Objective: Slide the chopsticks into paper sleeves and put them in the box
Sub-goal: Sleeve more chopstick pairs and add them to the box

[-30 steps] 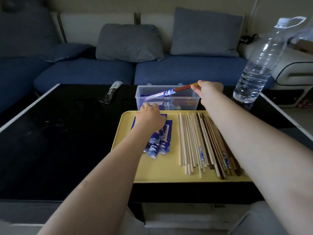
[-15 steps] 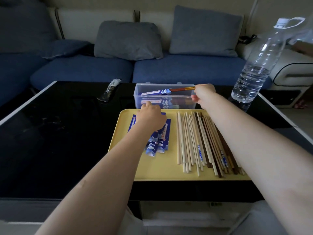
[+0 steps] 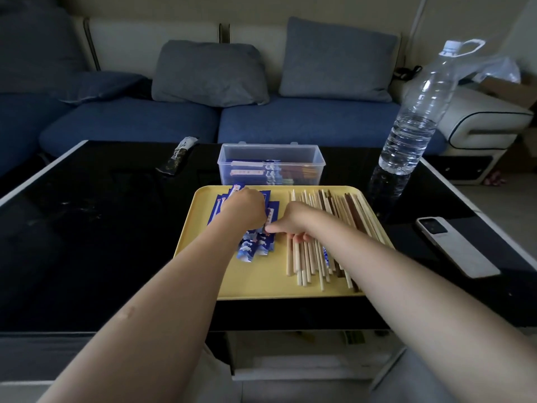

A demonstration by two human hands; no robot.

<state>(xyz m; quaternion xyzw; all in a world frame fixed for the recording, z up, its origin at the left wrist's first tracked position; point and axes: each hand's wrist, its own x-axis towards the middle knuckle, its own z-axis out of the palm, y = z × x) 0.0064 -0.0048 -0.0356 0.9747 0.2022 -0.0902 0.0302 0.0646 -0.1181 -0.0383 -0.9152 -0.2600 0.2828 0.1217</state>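
Two hands over tray (image 3: 261, 283): left hand (image 3: 245, 209) fingers curled onto paper sleeves (image 3: 255, 245); right hand (image 3: 296, 221) fingers pressing chopsticks (image 3: 308, 263); box (image 3: 271, 164) at twelve o'clock.

Bare chopsticks (image 3: 328, 228) – blue sleeves (image 3: 255, 245) alongside

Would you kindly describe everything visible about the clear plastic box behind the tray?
The clear plastic box is a lidless rectangular tub with translucent walls and two small tabs on its far rim. It stands upright on the black table, just beyond the far edge of the yellow tray. Through its walls, sleeved chopsticks lie lengthwise, blue sleeves to the left and bare reddish-brown ends to the right. Neither hand touches it.
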